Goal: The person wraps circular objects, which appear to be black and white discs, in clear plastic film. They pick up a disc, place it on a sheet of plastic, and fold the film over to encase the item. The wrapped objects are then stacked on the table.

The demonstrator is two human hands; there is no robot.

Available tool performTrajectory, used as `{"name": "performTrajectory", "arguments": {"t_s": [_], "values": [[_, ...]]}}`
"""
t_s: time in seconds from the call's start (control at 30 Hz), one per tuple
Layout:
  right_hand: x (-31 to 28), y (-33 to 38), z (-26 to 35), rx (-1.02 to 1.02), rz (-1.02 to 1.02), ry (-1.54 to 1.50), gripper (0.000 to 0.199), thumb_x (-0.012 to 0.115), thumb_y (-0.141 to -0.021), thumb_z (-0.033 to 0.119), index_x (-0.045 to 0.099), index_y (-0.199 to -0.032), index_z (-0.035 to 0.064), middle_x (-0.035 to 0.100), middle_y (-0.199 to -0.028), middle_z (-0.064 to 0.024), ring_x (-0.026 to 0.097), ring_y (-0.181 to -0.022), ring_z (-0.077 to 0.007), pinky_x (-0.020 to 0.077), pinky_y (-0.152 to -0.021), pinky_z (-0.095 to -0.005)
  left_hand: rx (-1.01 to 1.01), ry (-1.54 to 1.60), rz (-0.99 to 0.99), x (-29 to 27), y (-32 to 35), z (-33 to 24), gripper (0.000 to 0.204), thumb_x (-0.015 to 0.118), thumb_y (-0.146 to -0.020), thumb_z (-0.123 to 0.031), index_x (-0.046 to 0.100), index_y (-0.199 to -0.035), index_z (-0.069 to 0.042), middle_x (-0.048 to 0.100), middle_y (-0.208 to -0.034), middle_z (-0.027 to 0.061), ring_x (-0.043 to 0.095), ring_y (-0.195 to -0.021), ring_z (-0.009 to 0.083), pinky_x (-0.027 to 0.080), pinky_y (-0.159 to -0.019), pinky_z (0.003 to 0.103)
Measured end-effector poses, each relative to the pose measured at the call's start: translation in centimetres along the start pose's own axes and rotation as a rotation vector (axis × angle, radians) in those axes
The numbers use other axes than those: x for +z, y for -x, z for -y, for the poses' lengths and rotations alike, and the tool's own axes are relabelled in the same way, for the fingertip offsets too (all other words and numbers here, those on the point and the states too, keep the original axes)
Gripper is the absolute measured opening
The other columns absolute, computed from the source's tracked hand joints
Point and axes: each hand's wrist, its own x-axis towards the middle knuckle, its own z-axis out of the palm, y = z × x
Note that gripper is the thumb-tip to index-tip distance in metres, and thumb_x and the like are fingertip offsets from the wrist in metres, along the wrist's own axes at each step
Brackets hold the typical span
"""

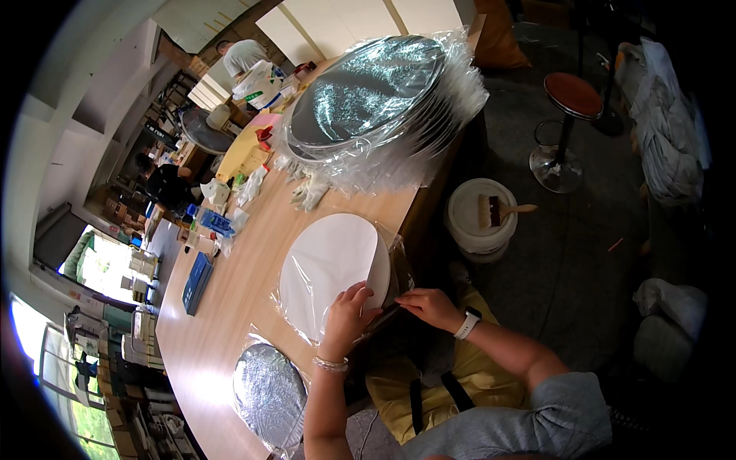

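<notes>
A white round disc (326, 257) lies near the table's right edge, with clear plastic film around it. At its near rim my left hand (349, 313) is closed on the disc's edge, fingers bent over the white surface. Just to the right, my right hand (431, 308) pinches the edge of the clear plastic bag (397, 268) that sticks out past the disc. What lies under the left fingers is partly hidden. Nearer me on the table is a silver foil-faced disc (268, 391) in clear plastic.
A tall stack of silver discs in plastic (368, 92) stands at the far table end. White gloves (310, 190) and a blue box (198, 282) lie on the table (230, 307). On the floor are a white bucket (468, 207) with a brush (494, 211) and a red stool (573, 96). Two people work farther back.
</notes>
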Motion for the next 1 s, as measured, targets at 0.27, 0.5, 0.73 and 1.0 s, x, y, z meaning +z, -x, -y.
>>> {"name": "performTrajectory", "arguments": {"t_s": [0.27, 0.5, 0.73, 1.0], "values": [[0.1, 0.0, -0.2, -0.008, -0.004, -0.003, 0.017, 0.062, -0.084, 0.014, 0.069, -0.099, 0.0079, 0.067, -0.094, -0.0076, 0.065, -0.080, -0.0257, 0.0529, -0.069, -0.0340, 0.019, -0.012, 0.031, -0.1, 0.2, -0.1, 0.027, 0.057, -0.080, -0.005, 0.057, -0.107, -0.007, 0.060, -0.114, 0.0136, 0.059, -0.092, 0.0359, 0.050, -0.078, 0.041], [-0.1, -0.1, 0.1, -0.007, -0.014, -0.004, 0.016, 0.062, -0.084, 0.014, 0.069, -0.098, 0.0079, 0.067, -0.094, -0.0071, 0.064, -0.080, -0.0258, 0.0530, -0.069, -0.0343, 0.009, -0.059, 0.011, -0.2, -0.4, -1.4, 0.029, 0.067, -0.075, -0.010, 0.057, -0.102, -0.007, 0.059, -0.113, 0.0123, 0.059, -0.093, 0.0358, 0.050, -0.079, 0.042], [-0.1, 0.0, -0.1, -0.005, -0.003, 0.001, 0.017, 0.062, -0.084, 0.014, 0.069, -0.099, 0.0079, 0.067, -0.095, -0.0073, 0.064, -0.081, -0.0259, 0.0529, -0.070, -0.0341, 0.003, 0.058, 0.025, -0.4, -0.3, -0.1, 0.033, 0.071, -0.074, -0.012, 0.057, -0.104, -0.009, 0.060, -0.113, 0.0116, 0.060, -0.097, 0.0338, 0.050, -0.081, 0.041], [-0.2, -0.1, 0.0, 0.009, 0.006, -0.017, 0.017, 0.062, -0.084, 0.014, 0.069, -0.098, 0.0073, 0.067, -0.095, -0.0073, 0.064, -0.081, -0.0260, 0.0526, -0.070, -0.0342, 0.037, -0.056, 0.043, -0.1, -0.2, -0.3, 0.029, 0.061, -0.078, -0.007, 0.058, -0.107, -0.008, 0.059, -0.113, 0.0118, 0.059, -0.095, 0.0352, 0.050, -0.080, 0.042]]}}
